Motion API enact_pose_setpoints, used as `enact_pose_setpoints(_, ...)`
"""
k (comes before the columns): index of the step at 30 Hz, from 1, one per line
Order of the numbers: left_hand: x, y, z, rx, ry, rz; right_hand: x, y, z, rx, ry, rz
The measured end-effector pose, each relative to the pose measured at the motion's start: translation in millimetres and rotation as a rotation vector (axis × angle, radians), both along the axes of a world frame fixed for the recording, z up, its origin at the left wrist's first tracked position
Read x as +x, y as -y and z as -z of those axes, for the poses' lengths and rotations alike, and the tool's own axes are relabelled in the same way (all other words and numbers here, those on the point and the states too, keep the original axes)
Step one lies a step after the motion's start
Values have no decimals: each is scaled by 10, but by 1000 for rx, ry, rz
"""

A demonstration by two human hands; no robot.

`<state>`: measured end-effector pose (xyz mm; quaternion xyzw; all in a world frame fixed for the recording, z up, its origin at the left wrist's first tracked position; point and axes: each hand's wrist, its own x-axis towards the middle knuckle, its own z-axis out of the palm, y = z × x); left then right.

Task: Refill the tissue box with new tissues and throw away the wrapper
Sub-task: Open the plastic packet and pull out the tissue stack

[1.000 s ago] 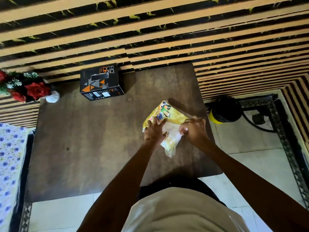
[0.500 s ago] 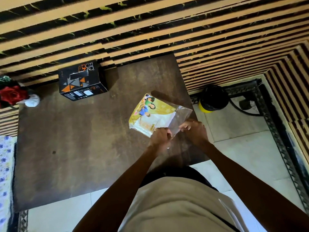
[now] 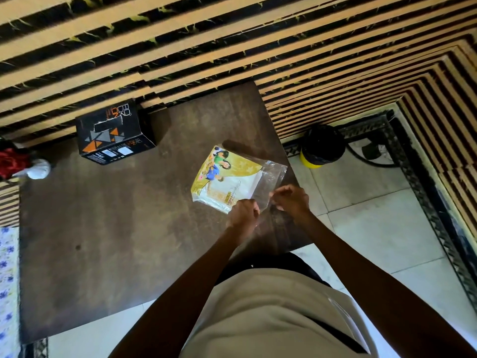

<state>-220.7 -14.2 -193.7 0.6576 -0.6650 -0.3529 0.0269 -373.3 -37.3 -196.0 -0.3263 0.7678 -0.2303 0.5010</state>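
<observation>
A yellow and white tissue pack (image 3: 227,177) in a clear plastic wrapper (image 3: 271,180) lies on the dark wooden table (image 3: 116,241) near its right edge. My left hand (image 3: 244,211) pinches the wrapper's near corner. My right hand (image 3: 290,198) pinches the clear open end of the wrapper just to the right. A black tissue box (image 3: 113,133) with orange triangles stands at the table's back, against the wall, well to the left of both hands.
A black and yellow bin (image 3: 321,146) stands on the tiled floor right of the table. Red flowers in a white vase (image 3: 25,166) sit at the table's left edge. A striped wall runs behind, and a flowered cloth (image 3: 7,280) lies at far left.
The pack, first pressed under both hands, now lies flat with its printed face up. Both hands have moved to the clear end of the wrapper and are pinching it.
</observation>
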Motion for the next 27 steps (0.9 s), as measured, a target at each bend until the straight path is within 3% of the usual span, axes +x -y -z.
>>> enact_pose_setpoints(2,18,7,0,-26,9,-45,33,4,-27,76,88,125)
enact_pose_setpoints(5,42,12,-33,-88,-17,-207,40,10,-17,115,80,122)
enact_pose_setpoints(8,74,4,-106,-163,-80,-369,2,-23,-14,6,-209,-140)
enact_pose_setpoints(10,88,-19,-167,-230,-104,-392,-3,-46,-25,-190,-454,-334)
enact_pose_setpoints(12,92,-62,-231,-284,-127,-379,58,-39,-74,-366,-512,-450)
enact_pose_setpoints(15,84,-137,-282,-352,-163,-383,267,47,-178,-306,-403,-518)
enact_pose_setpoints(19,112,-220,-232,-337,-308,-387,450,228,-163,87,-90,-249)
enact_pose_setpoints(25,292,-254,-142,-274,-372,-405,538,378,37,123,-106,-167)
enact_pose_setpoints(27,331,-230,-143,-261,-404,-460,473,508,497,147,-89,-153)
